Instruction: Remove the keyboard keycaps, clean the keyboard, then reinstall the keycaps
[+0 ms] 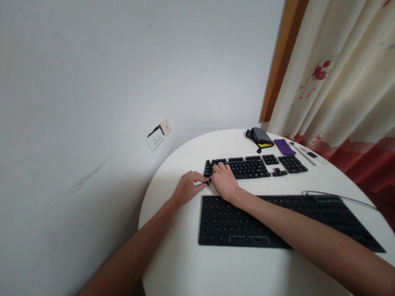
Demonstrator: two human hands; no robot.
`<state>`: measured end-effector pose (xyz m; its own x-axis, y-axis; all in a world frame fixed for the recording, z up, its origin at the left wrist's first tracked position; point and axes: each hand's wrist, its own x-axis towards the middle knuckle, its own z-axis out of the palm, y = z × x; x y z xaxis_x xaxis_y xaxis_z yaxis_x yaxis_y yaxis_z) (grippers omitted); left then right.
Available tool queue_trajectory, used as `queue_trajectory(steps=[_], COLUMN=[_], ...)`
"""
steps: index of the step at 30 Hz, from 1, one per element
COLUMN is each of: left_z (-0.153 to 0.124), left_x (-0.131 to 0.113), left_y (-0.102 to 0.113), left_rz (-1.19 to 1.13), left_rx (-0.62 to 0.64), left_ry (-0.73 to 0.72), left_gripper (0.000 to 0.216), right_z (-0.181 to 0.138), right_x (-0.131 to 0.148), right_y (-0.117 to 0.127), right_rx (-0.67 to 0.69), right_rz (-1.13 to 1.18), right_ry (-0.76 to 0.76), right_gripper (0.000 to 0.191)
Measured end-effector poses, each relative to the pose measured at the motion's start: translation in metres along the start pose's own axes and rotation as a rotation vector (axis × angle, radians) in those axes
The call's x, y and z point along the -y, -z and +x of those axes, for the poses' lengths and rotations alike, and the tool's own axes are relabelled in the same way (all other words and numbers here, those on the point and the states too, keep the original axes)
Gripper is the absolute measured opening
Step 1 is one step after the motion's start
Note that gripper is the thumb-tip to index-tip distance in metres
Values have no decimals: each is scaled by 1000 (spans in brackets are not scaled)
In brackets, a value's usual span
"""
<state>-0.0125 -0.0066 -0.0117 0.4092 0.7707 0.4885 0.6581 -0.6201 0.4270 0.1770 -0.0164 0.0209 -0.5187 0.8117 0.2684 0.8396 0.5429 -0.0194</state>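
My left hand is closed in a pinch on a small black keycap, just off the lower left corner of the laid-out keycaps. My right hand is bent over with its fingers together, its back toward me. A small dark piece shows at its thumb tip, too small to name. Loose black keycaps lie in keyboard order on the white table, partly covered by the right hand. Nearer me lies a black keyboard base with its keycaps off and switch posts showing. The right forearm crosses above it.
A folded grey cloth with yellow inside and a purple cloth lie at the back right. Beside them are a thin white stick-like tool and a small black piece. The keyboard's cable runs right. A wall with a socket borders the round table.
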Motion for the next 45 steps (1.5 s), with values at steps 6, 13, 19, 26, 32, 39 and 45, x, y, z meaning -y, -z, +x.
queue_trajectory(steps=[6, 13, 19, 26, 32, 39, 45], left_z=[-1, 1, 2, 1, 0, 1, 1], left_x=[-1, -11, -30, -36, -35, -36, -39], left_y=[0, 3, 4, 0, -4, -7, -9], left_rz=[61, -8, -92, -145, -155, -164, -183], left_rx=[38, -37, -42, -28, -33, -24, -11], left_ry=[62, 92, -27, -26, -17, -31, -25], left_gripper=[10, 23, 17, 16, 16, 16, 16], right_z=[-4, -48, -104, -121, -125, -128, -129], right_x=[-1, -5, 1, 8, 11, 10, 8], right_y=[6, 30, 39, 40, 39, 42, 45], right_rx=[-11, -128, -183, -199, -184, -195, -208], right_rz=[44, 384, 658, 765, 786, 769, 750], right_ry=[14, -66, -138, -106, -72, -40, -45], right_gripper=[17, 12, 13, 19, 16, 18, 17])
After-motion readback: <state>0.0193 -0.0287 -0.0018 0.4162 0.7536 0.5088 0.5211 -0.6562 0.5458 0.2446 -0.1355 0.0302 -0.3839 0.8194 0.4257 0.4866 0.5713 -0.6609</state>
